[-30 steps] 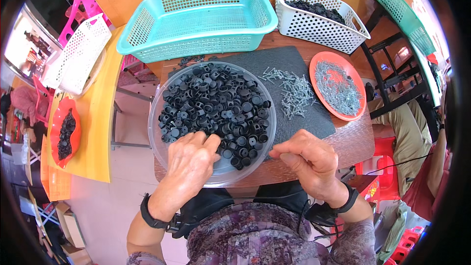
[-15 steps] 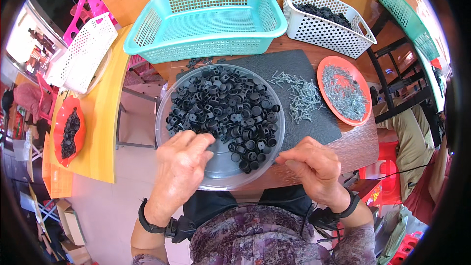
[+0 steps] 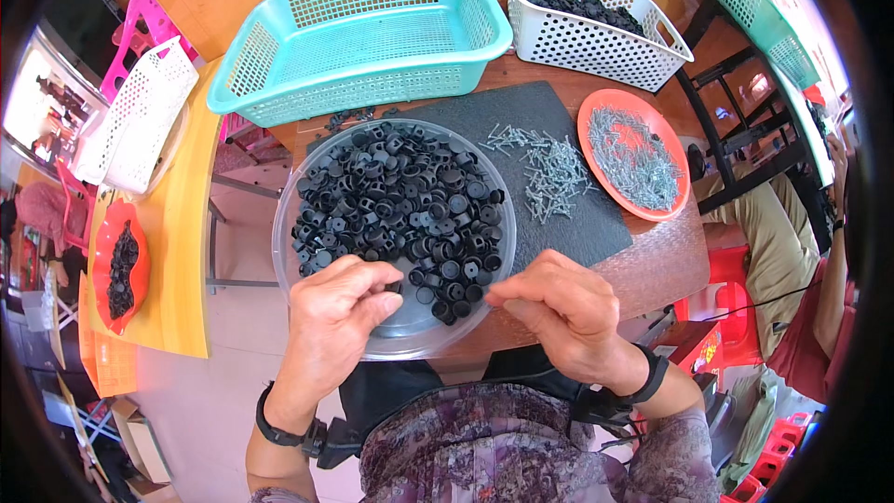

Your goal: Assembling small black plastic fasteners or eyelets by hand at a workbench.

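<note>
My left hand (image 3: 333,315) is over the near edge of a round clear plastic tray (image 3: 410,343), its thumb and forefinger pinching a small black plastic cap (image 3: 396,288). A heap of similar black caps (image 3: 400,191) fills most of the tray, with some bare bottom showing at the near side. At the tray's right rim, my right hand (image 3: 570,309) has thumb and forefinger pressed together. Whatever lies between those fingertips is too small to make out. Loose silver screws (image 3: 554,177) are spread on a dark mat (image 3: 596,235) beyond the right hand.
An orange plate (image 3: 677,197) of screws stands right of the mat. Behind are a turquoise basket (image 3: 363,88) and a white basket (image 3: 596,54) holding black parts. Leftward, a yellow table (image 3: 182,261) bears a red dish (image 3: 104,303) and another white basket (image 3: 140,112). A seated person (image 3: 773,270) is at right.
My left hand has come up from the heap with a black cap between its fingers. My right hand stays pinched, slightly closer to the left. The whole view has shifted a little.
</note>
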{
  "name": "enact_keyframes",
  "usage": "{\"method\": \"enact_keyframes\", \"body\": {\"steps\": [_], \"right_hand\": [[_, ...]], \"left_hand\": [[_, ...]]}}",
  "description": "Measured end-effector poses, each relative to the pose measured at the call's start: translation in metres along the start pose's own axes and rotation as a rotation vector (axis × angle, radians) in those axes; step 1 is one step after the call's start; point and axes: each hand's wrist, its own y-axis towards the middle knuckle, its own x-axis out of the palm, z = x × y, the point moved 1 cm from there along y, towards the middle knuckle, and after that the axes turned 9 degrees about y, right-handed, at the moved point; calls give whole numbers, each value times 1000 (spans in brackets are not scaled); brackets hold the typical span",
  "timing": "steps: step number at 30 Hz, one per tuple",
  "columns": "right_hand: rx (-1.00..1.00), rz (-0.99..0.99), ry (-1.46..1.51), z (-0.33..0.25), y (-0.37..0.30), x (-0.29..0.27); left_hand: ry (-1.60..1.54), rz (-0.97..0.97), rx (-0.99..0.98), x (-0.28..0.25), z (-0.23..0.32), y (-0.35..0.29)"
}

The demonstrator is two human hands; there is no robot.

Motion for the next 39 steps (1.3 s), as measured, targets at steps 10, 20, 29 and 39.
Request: {"method": "enact_keyframes", "body": {"steps": [10,20,29,39], "right_hand": [[341,15,279,-12,8,42],[573,179,582,-8,5,47],[407,277,472,-11,4,50],[66,238,-548,38,5,-46]], "left_hand": [[-42,232,162,8,27,-18],[-329,198,67,20,18,-21],[-637,231,-109,30,16,-18],[-600,281,-120,32,4,-27]]}}
